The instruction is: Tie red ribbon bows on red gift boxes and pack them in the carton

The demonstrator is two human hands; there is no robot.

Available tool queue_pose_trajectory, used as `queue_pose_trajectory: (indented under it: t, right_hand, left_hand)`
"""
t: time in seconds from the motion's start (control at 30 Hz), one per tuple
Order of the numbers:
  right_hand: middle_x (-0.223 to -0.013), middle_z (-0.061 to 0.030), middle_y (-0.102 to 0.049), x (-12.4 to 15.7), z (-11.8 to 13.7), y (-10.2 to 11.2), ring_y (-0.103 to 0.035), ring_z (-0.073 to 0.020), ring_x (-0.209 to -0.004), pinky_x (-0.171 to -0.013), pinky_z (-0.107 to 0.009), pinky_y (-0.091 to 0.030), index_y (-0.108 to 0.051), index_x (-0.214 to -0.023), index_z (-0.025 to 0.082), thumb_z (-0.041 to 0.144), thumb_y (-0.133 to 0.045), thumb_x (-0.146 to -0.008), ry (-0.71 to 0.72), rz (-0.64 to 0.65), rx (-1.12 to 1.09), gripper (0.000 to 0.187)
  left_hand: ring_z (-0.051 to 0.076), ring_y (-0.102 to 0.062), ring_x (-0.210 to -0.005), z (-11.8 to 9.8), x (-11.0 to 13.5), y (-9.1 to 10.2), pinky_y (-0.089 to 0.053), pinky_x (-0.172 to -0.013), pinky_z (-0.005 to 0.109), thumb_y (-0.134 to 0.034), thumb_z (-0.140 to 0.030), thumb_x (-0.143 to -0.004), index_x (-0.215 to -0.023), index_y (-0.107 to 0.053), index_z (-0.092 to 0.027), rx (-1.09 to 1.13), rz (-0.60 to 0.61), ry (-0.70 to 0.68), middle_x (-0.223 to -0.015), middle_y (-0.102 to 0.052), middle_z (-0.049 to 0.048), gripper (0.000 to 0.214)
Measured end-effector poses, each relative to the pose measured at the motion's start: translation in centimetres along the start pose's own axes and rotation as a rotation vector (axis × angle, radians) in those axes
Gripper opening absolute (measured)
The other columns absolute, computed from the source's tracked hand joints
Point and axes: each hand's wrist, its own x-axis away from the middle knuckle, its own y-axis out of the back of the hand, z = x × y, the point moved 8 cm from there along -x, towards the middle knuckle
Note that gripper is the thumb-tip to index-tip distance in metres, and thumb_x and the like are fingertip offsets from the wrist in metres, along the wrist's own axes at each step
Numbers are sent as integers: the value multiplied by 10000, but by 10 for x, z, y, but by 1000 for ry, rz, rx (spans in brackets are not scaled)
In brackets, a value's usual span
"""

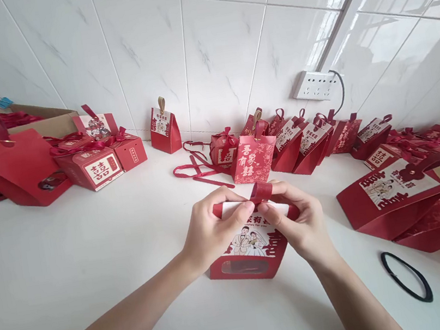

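A red gift box [252,243] with a cartoon wedding couple on a white panel stands upright on the table before me. It has an oval window low on its front. A dark red strap handle [261,192] loops up from its top edge. My left hand [212,226] pinches the top edge from the left, thumb in front and fingers behind. From the right, my right hand [300,216] grips the same edge, its thumb at the foot of the strap and its index finger beside the loop. The fingertips behind the box are partly hidden.
Finished-looking red boxes [254,157] line the wall. More boxes crowd the right, near a black hair band [406,276]. Boxes and a cardboard carton [59,124] fill the left. Loose red ribbons [200,170] lie behind my hands. A power strip [315,85] hangs on the tiles.
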Motion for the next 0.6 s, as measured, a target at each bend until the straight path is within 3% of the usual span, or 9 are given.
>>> queue_pose_trajectory:
  t: [0.3,0.6]
  right_hand:
    - [-814,3,-674,-1,3,-1,-644,-142,-752,-688,-255,-539,-622,-899,223,187,-598,-791,42,19,32,116]
    - [-795,20,-674,-2,8,-2,-641,-123,-718,-651,-224,-532,-613,-852,216,142,-596,-764,70,17,45,116]
  left_hand:
    - [78,-564,-586,-2,1,1,-419,-504,159,-604,-225,-791,-680,-629,-184,-30,-20,-25,-673,-646,-32,121]
    - [93,-583,-587,-19,-2,3,-460,-557,179,-594,-161,-765,-677,-640,-168,-103,18,-92,-635,-637,-28,100]
